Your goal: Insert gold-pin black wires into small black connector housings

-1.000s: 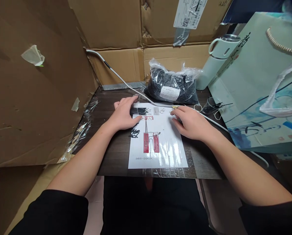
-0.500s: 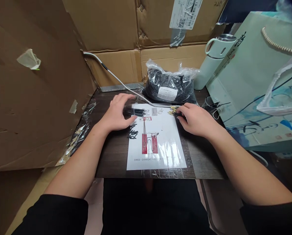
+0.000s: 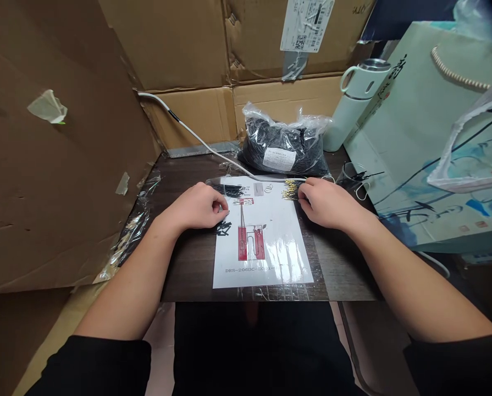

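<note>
A printed sheet point(image 3: 285, 236) with a red-and-white diagram lies on the dark table between my hands. My left hand point(image 3: 198, 206) is at its upper left edge, thumb and index finger pinched together; whatever is between them is too small to make out. Just beyond those fingertips a bundle of thin black wires point(image 3: 232, 191) lies across the sheet. Short black tube pieces point(image 3: 223, 229) are scattered below the left fingertips. At the sheet's upper right, my right hand point(image 3: 326, 201) has its fingers closed at a bunch of gold-tipped black wires point(image 3: 290, 190), tips pointing left.
Behind the sheet sits a clear bag of black pieces point(image 3: 282, 146). A white cable point(image 3: 200, 140) crosses the table behind the hands. On the right stand a clear cup point(image 3: 347, 177) with black wires, a pale flask point(image 3: 348, 118) and a paper bag point(image 3: 414, 148). Cardboard walls point(image 3: 56, 192) enclose the left and back.
My left hand has gone from spread fingers around the black wire bundle to a pinch slightly lower, in front of it. My right hand stays at the gold-tipped wires.
</note>
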### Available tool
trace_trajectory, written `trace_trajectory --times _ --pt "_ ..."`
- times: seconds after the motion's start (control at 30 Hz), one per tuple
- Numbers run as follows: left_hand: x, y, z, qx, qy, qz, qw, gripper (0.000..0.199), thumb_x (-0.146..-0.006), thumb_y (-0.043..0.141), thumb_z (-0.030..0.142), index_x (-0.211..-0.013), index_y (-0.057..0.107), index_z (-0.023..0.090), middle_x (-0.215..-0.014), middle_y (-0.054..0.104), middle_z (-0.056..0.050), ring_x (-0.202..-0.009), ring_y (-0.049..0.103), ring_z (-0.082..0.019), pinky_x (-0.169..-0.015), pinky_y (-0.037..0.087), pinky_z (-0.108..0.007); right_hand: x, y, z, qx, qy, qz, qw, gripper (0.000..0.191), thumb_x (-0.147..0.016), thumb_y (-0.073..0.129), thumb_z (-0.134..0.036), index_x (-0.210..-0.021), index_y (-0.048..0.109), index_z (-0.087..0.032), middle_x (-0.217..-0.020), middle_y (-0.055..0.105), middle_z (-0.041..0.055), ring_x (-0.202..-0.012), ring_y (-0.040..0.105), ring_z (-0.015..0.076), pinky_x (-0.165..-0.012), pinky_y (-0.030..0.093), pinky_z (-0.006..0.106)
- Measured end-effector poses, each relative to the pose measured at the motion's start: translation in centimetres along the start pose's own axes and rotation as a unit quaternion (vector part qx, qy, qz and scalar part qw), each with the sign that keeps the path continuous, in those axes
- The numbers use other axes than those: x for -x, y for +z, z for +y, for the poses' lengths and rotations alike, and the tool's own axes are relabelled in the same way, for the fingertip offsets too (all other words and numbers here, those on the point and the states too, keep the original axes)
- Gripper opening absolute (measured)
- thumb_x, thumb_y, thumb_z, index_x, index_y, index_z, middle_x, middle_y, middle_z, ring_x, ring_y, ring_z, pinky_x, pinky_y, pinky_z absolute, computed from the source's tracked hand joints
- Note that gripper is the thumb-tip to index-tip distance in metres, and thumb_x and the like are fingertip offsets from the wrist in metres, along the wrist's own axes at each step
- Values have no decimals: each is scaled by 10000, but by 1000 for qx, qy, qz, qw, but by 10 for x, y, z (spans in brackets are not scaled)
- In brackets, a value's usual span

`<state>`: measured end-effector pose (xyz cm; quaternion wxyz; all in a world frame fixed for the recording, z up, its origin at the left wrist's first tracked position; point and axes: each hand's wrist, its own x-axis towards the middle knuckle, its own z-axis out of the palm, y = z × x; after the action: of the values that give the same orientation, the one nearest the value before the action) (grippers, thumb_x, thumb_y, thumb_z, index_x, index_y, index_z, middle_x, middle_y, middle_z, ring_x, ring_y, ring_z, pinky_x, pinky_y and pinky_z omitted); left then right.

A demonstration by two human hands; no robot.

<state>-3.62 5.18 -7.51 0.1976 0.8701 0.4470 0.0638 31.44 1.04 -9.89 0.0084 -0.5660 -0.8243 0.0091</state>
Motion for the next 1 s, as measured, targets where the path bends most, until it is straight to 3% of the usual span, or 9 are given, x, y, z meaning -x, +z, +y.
trace_trajectory --times 0.3,0.5,0.63,0.77,1.0 --pt "3 8 10 -13 0 -31 999 97 -835 695 245 -766 762 231 -684 705 5 -584 579 -171 -603 380 -328 -1 2 -1 -28 -35 27 999 158 -1059 493 -159 -1037 649 -160 -1049 718 178 -962 661 326 -822 463 412" --pt "3 20 30 50 59 -43 996 80 -887 694 240 -815 695 205 -714 677 25 -620 568 -136 -634 395 -295 1 6 -3 -207 -109 63 970 125 -1029 550 -157 -1018 672 -184 -947 743 102 -797 634 241 -745 439 358" --pt "2 35 35 57 106 -10 993 78 -931 683 232 -903 746 196 -794 706 9 -698 606 -143 -687 414 -292 3 4 -10 -285 -165 58 943 157 -1031 606 -203 -1051 761 -185 -932 774 62 -751 632 193 -752 448 331" --pt "0 47 32 31 129 17 991 100 -954 681 224 -930 771 189 -770 688 4 -695 593 -153 -693 407 -302 3 6 -18 -321 -194 42 926 146 -997 641 -207 -970 782 -183 -818 737 22 -691 594 160 -706 425 306" --pt "-2 47 29 39 141 25 989 150 -971 660 221 -918 799 199 -784 722 4 -709 619 -152 -705 416 -307 1 18 -29 -347 -195 50 916 132 -965 661 -197 -930 786 -174 -755 694 -3 -663 565 135 -689 414 284"
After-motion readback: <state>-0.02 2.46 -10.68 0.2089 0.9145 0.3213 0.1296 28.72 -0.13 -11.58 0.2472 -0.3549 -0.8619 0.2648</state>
